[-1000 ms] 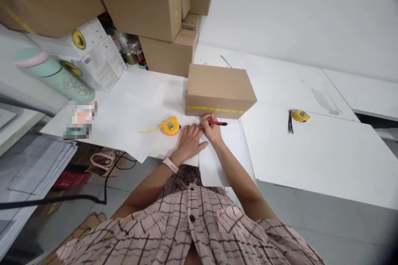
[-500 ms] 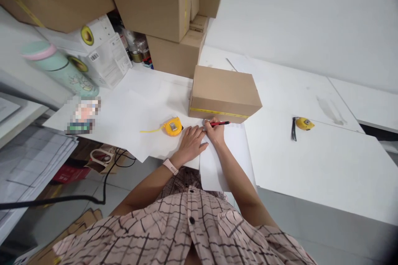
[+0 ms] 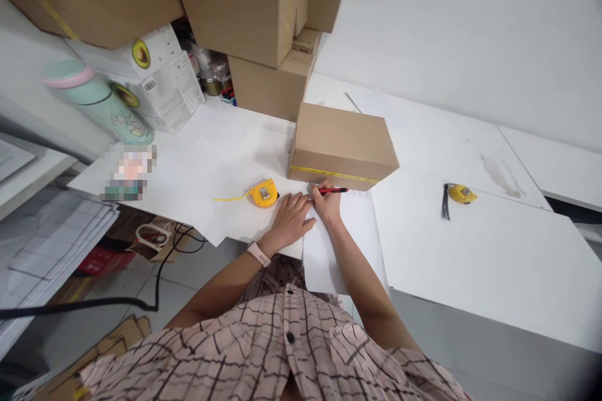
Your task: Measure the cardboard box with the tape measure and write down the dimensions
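Observation:
My right hand point(image 3: 328, 202) is closed around a red and black pen point(image 3: 335, 190), its tip down at the top of a white sheet of paper point(image 3: 360, 225). Beside it, my left hand point(image 3: 292, 218) lies flat with fingers stretched out, at the sheet's left edge. Left of that hand sits a yellow tape measure point(image 3: 264, 193) with a short length of its tape point(image 3: 231, 198) pulled out. A closed cardboard box point(image 3: 343, 141) with a yellow strip along its side stands just beyond my hands. The pen's tip is hidden by my fingers.
A second yellow tape measure point(image 3: 462, 193) with a black strap lies to the right on the white table point(image 3: 475, 257). Large cartons point(image 3: 235, 3) are stacked at the back left. A mint green bottle point(image 3: 101, 103) stands by white avocado-printed boxes point(image 3: 164, 91).
The view has shifted slightly, so things sit a little lower and farther right. My hands keep nearly the same place on the paper and the pen stays in my right hand.

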`<state>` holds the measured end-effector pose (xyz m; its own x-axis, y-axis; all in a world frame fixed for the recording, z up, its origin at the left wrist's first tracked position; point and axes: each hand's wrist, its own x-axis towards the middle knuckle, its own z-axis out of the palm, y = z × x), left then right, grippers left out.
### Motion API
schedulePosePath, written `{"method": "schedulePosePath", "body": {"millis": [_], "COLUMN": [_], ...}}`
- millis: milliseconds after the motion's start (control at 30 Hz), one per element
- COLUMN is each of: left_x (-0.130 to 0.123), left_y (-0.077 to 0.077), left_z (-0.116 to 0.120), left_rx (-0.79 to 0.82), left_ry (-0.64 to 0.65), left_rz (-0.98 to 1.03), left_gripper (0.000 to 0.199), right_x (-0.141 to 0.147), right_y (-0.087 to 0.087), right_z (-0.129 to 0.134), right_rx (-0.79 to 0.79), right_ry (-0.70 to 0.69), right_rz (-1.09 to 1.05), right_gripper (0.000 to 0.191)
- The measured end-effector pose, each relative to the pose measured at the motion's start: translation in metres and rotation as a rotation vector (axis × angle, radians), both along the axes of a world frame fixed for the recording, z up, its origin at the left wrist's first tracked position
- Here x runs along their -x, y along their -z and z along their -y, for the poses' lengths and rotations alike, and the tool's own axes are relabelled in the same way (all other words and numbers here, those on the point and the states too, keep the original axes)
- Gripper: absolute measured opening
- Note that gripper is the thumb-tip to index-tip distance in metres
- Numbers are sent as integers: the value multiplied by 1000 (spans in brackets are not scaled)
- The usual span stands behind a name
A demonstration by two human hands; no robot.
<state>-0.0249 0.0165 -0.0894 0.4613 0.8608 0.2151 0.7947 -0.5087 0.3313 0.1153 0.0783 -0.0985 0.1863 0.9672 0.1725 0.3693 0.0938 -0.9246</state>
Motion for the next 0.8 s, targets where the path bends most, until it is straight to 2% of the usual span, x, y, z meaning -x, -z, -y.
{"method": "schedulePosePath", "body": {"millis": [567, 800], "left_x": [0, 0], "left_y": [4, 5], "left_z": [-1, -1], "left_rx": [-7, -12], "left_ry": [-7, -8], "left_rz": [4, 1], "left_gripper": [43, 42], "right_x": [-1, -2], "right_y": [8, 6], "right_z": [-4, -4], "right_rx": [-26, -44], "right_ry": [23, 29], "right_rz": [-20, -23], "right_gripper": [27, 27]}}
